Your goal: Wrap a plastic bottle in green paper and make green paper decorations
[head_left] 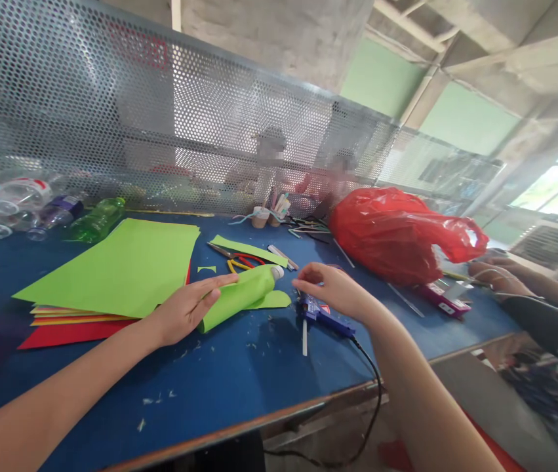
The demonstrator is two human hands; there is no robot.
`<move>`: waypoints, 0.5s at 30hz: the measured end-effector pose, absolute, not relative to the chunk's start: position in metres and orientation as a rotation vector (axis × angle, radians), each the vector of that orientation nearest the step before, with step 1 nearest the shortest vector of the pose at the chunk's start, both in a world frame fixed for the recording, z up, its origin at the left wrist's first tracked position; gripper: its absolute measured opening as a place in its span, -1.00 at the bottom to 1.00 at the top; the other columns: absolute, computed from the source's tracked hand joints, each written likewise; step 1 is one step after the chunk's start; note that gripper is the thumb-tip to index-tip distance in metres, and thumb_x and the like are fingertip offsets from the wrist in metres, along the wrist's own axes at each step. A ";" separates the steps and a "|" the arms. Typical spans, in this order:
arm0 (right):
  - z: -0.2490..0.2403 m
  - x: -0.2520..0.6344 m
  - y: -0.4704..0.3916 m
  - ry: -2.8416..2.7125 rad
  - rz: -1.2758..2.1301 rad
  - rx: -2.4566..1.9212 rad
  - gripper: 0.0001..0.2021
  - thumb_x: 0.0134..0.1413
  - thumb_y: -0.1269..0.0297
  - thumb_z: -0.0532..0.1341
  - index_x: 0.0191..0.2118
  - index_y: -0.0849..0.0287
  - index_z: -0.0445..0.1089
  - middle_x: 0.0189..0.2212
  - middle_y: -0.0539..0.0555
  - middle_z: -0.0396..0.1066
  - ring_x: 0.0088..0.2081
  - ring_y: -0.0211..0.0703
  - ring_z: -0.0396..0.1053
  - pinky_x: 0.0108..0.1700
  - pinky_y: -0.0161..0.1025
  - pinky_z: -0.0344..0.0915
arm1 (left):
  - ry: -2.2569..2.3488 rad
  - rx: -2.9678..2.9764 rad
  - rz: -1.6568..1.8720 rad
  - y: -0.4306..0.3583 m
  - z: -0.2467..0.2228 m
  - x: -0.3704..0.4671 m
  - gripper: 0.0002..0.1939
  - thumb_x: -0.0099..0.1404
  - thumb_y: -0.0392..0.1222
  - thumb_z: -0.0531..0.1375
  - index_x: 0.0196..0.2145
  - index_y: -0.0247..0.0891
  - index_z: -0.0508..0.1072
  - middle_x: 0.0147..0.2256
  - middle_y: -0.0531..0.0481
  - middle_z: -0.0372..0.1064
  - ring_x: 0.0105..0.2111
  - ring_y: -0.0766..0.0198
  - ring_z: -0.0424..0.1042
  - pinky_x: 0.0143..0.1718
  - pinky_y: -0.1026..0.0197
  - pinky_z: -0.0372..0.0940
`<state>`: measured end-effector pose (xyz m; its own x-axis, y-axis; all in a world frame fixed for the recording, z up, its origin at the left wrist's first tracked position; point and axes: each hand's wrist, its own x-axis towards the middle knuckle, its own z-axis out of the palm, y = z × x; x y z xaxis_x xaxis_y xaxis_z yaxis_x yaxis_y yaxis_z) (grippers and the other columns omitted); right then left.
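A bottle wrapped in green paper (242, 293) lies on the blue table, its white cap pointing right. My left hand (185, 311) rests against its left part, fingers stretched out. Over the blue glue gun (326, 317) is my right hand (325, 285), its fingers curled with the tips near each other; whether they hold anything is too small to tell. A white glue stick (305, 337) sticks out of the gun toward the front edge. Pliers and scissors with red and yellow handles (244, 262) lie behind the bottle beside a green paper strip (252, 250).
Stacked coloured paper (126, 265) lies at left, with plastic bottles (98, 219) behind. A red bag (387, 233) and purple box (443, 300) stand at right, near another person's hands (499, 275). The gun's cord (377, 373) hangs over the front edge.
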<state>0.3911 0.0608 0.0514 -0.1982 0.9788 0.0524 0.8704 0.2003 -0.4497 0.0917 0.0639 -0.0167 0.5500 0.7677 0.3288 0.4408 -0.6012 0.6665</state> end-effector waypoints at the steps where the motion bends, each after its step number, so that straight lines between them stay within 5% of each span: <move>1: 0.049 0.378 0.062 -2.089 0.700 -1.713 -0.64 0.12 0.01 0.10 -0.34 0.24 0.43 -0.38 0.15 0.51 -0.36 -0.11 0.44 -0.24 -0.20 0.37 | 0.979 2.264 0.838 0.064 -0.016 0.092 -0.46 0.41 0.08 -0.18 0.20 -0.18 0.22 0.22 0.02 0.16 0.21 0.17 0.14 0.23 0.10 0.02; 4: 0.034 0.343 0.059 -1.959 1.307 -1.567 -0.73 0.07 0.11 0.20 -0.41 0.26 0.44 -0.45 0.08 0.52 -0.45 -0.25 0.43 -0.33 -0.31 0.38 | 0.984 2.264 0.847 0.063 -0.016 0.093 -0.46 0.41 0.08 -0.18 0.19 -0.17 0.23 0.22 0.03 0.17 0.21 0.14 0.15 0.23 0.06 0.04; 7: 0.016 0.322 0.052 -1.656 1.540 -1.511 -0.76 0.05 0.15 0.24 -0.38 0.27 0.44 -0.48 0.08 0.52 -0.51 -0.30 0.41 -0.39 -0.35 0.40 | 0.981 2.265 0.866 0.064 -0.016 0.092 -0.46 0.41 0.09 -0.18 0.19 -0.18 0.23 0.21 0.01 0.18 0.20 0.12 0.16 0.22 0.03 0.05; 15: -0.003 0.298 0.049 -0.906 1.593 -1.197 -0.79 -0.01 0.25 0.33 -0.36 0.28 0.36 -0.39 0.10 0.45 -0.34 -0.26 0.46 -0.20 -0.34 0.45 | 1.017 2.238 0.967 0.062 -0.021 0.098 -0.45 0.41 0.08 -0.18 0.21 -0.21 0.20 0.22 -0.05 0.16 0.21 0.13 0.14 0.23 0.03 0.03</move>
